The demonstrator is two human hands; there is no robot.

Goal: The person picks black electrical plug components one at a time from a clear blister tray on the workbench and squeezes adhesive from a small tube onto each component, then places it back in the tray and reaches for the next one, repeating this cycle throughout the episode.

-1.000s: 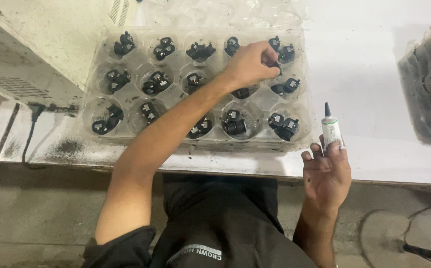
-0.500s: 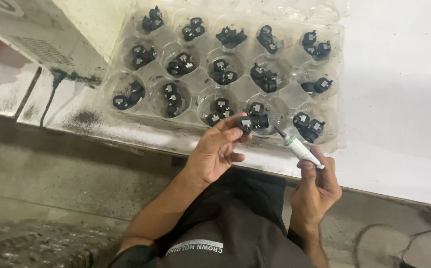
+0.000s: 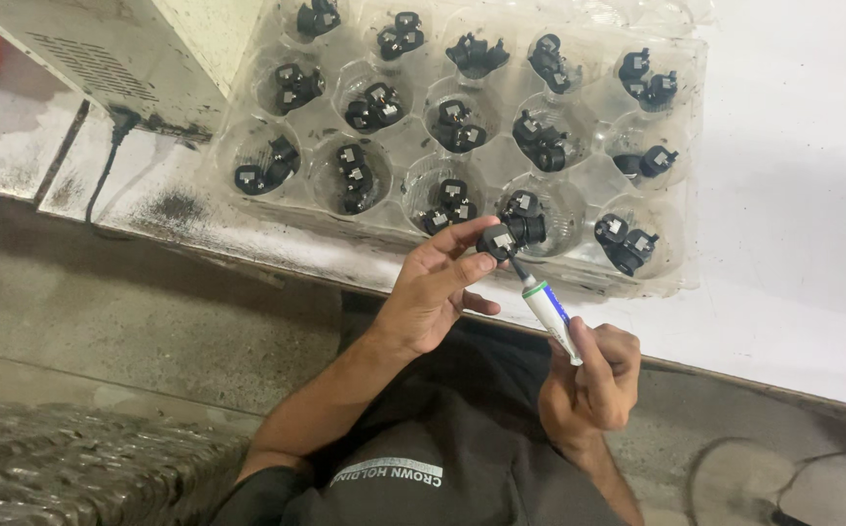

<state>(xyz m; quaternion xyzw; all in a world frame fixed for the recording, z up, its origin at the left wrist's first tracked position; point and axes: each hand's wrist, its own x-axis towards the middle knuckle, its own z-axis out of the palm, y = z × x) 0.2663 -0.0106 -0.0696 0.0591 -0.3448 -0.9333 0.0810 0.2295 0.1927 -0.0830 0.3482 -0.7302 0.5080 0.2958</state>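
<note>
Part in hand: a small black plastic part (image 3: 494, 241) was pinched between the thumb and fingertips of the left hand (image 3: 433, 292), held just above the near edge of the tray and in front of the person's body.

Tube: a small white tube (image 3: 551, 314) with a green and blue band and a dark, thin nozzle was grasped in the closed fingers of the right hand (image 3: 593, 380); its tip touched, or very nearly touched, the black part.

Left hand: grasping the part, palm turned up, wrist over the edge of the bench.

Right hand: clenched round the lower end of the tube, nozzle slanting up and to the left.

Tray: a clear plastic tray (image 3: 681, 117) with round pockets in three rows lay on the white table (image 3: 793, 244); each pocket in view held one or more like black parts.

Progress: judging from the picture, the part in hand was being dosed from the tube. Whether the parts in the tray had been treated could not be told, as no mark showed on them, so the share done and left stayed unclear.

Surroundings: a pale metal box (image 3: 102, 58) with vent slots stood at the left of the tray, a dark cable (image 3: 102, 175) running down from it.
</note>
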